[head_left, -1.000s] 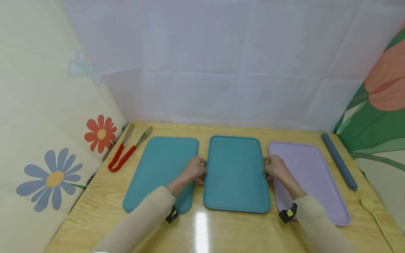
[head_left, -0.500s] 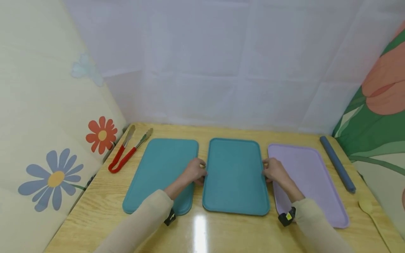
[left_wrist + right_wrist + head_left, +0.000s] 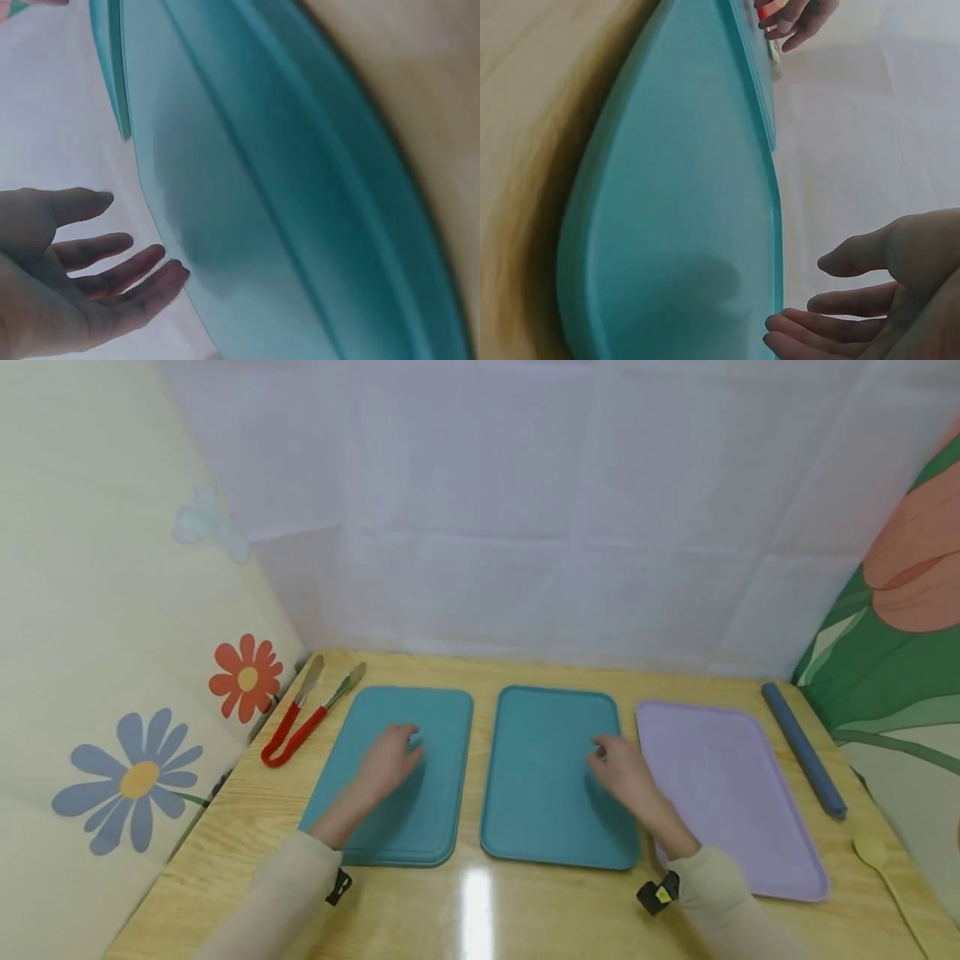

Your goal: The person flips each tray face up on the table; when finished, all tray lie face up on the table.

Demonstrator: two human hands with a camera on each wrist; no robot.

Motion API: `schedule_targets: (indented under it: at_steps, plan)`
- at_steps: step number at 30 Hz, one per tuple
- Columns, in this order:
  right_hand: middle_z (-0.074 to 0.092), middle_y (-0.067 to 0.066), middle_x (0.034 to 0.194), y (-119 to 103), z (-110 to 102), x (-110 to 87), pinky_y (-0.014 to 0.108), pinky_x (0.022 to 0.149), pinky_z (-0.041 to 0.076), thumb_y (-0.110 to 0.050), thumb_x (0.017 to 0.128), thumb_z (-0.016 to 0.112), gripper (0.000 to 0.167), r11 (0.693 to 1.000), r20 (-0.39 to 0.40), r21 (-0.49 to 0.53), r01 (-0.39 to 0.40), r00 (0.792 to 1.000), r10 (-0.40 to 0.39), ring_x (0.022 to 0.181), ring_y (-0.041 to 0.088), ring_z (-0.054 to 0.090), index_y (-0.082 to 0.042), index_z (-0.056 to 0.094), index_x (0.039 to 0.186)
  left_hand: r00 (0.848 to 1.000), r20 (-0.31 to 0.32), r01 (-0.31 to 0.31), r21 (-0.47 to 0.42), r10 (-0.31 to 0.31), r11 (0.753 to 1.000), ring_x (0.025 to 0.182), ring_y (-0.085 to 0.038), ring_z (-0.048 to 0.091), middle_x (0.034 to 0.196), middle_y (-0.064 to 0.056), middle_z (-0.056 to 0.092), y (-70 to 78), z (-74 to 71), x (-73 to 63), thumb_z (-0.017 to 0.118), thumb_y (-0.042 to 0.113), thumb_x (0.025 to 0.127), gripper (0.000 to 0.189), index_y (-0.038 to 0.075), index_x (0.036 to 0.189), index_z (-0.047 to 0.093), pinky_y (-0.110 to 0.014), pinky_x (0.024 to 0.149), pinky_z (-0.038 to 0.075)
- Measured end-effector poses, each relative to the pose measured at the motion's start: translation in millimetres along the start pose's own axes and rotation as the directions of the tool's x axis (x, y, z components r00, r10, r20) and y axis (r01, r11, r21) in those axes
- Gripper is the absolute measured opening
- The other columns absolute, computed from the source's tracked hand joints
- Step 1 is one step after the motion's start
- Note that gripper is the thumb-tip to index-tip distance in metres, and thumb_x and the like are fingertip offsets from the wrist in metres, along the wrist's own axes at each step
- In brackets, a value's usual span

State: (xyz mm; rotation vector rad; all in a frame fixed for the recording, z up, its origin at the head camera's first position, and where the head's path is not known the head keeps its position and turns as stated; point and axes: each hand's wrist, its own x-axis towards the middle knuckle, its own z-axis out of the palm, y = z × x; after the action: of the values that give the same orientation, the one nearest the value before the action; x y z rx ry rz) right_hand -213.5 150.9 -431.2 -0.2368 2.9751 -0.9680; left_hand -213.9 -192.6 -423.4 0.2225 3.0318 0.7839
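Nothing gripped above the middle tray (image 3: 547,793)

The right hand (image 3: 624,772) is held over the right part of the middle tray; its fingers are loosely bent, nothing is grasped, and a shadow is cast below. The left hand (image 3: 386,760), likewise relaxed and free of any object, is held over the left tray (image 3: 435,785), which is set just left of the middle tray. Just right of the middle tray, the purple tray (image 3: 727,777) is placed. Well right of it, a blue roll (image 3: 804,750) and a spoon (image 3: 871,850) are laid; well left, tongs (image 3: 306,727) are spread. All are carried by the bench (image 3: 405,918).
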Motion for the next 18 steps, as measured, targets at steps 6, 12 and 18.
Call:
schedule_targets:
  at_steps: [6, 12, 18]
  plan:
    - [0.066, 0.025, 0.11, -24.3, 17.1, 0.8, 0.046, 0.08, 0.054, -0.008, 0.092, 0.059, 0.034, 0.997, -0.008, 0.053, 0.053, 0.999, -0.052, 0.096, 0.035, 0.066, 0.011, 0.06, 0.12, 0.999, 0.032, 0.032, 0.051, -0.034, 0.998, 0.113, -0.051, 0.051, 0.121, -0.038, 0.051, -22.8, -15.3, -18.4, 0.061, 0.008, 0.092, 0.042, -0.018, 0.124, 0.051, -0.057, 0.093, 0.044]
    - [0.067, 0.023, 0.112, -47.5, 34.2, 0.9, 0.043, 0.079, 0.055, -0.01, 0.092, 0.059, 0.034, 0.99, -0.008, 0.09, 0.11, 0.994, -0.109, 0.096, 0.032, 0.067, 0.007, 0.062, 0.121, 0.998, -0.021, 0.066, 0.111, -0.064, 0.992, 0.109, -0.057, 0.049, 0.121, -0.041, 0.049, -45.4, -25.1, -26.8, 0.063, 0.009, 0.091, 0.043, -0.018, 0.123, 0.051, -0.062, 0.09, 0.042]
    - [0.065, 0.022, 0.117, -71.9, 48.9, 2.1, 0.044, 0.082, 0.054, -0.013, 0.093, 0.06, 0.038, 0.985, 0.02, 0.116, 0.127, 0.991, -0.13, 0.101, 0.032, 0.065, 0.006, 0.059, 0.126, 0.994, -0.074, 0.092, 0.114, -0.084, 0.989, 0.121, -0.061, 0.034, 0.129, -0.044, 0.04, -59.2, -31.2, -31.4, 0.065, 0.01, 0.089, 0.05, -0.018, 0.126, 0.047, -0.067, 0.1, 0.031]
